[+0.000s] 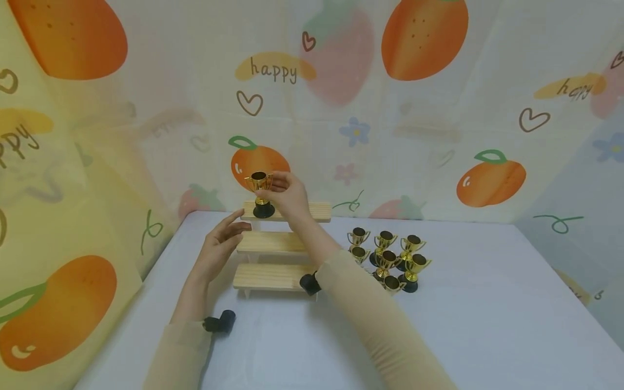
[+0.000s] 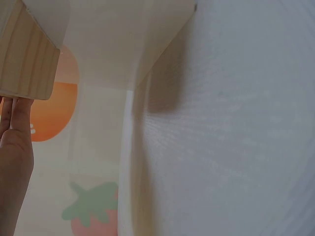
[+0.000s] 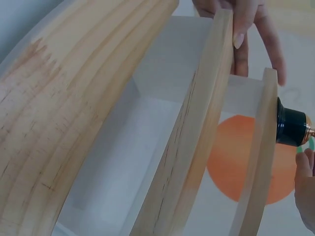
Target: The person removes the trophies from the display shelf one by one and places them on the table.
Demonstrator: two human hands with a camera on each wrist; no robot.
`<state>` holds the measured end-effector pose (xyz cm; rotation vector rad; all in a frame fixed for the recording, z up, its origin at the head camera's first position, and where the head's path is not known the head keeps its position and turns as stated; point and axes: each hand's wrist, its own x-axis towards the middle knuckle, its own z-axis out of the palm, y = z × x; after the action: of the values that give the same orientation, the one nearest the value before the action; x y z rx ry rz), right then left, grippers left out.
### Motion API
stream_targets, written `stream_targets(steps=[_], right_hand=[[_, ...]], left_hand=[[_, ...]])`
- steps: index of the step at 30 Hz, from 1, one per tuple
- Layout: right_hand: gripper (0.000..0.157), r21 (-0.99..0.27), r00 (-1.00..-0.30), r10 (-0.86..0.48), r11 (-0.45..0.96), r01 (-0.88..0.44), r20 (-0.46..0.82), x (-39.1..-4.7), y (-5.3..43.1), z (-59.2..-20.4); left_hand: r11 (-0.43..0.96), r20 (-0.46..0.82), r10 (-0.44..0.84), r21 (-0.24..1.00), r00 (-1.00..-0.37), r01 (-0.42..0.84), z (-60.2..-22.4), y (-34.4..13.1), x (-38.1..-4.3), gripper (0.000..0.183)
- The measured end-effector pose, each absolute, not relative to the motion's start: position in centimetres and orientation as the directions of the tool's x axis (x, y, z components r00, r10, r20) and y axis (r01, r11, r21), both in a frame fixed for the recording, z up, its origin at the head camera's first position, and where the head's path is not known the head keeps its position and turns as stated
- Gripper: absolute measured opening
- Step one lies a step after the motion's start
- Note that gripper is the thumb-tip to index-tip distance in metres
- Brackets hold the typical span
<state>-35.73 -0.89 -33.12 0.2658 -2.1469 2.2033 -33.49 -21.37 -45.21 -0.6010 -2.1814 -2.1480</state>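
A small gold trophy cup point(image 1: 264, 209) with a black base stands upright on the top board point(image 1: 319, 211) of a three-tier wooden step shelf. My right hand point(image 1: 292, 203) pinches it from the right, thumb at the stem. In the right wrist view, the black base point(image 3: 291, 123) meets the board's surface. At the shelf's left side is my left hand point(image 1: 219, 250), its fingers extended and touching the ends of the upper boards. The left wrist view shows its fingertips against one wooden board point(image 2: 29, 59). Below lie the middle board point(image 1: 270, 242) and bottom board point(image 1: 270, 276).
Several more gold trophies point(image 1: 385, 262) are grouped on the white table point(image 1: 468, 319) to the right of the shelf. A fruit-patterned cloth point(image 1: 419, 130) hangs behind the table and at its left side. Black wrist cameras point(image 1: 221, 322) sit on both sleeves.
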Motion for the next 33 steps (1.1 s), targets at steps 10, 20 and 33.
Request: stream_targets(steps=[10,20,33], right_hand=[[0.053,-0.985,-0.982,-0.072,0.013,-0.173,0.172,-35.75,-1.36,-33.06],[0.049,-0.983,-0.983,-0.077,0.067,-0.170,0.165,-35.60,-1.46,-32.83],[0.046,-0.978,-0.982,-0.089,0.115,-0.175,0.166,-35.74,-1.46,-32.58]], left_hand=[[-0.036,0.287,0.252,0.957,-0.924,0.287,-45.13,-21.32,-33.52,0.055],[-0.038,0.282,0.254,0.959,-0.925,0.281,-45.10,-21.28,-33.34,0.055],[-0.027,0.278,0.253,0.959,-0.927,0.280,-45.09,-21.25,-33.40,0.055]])
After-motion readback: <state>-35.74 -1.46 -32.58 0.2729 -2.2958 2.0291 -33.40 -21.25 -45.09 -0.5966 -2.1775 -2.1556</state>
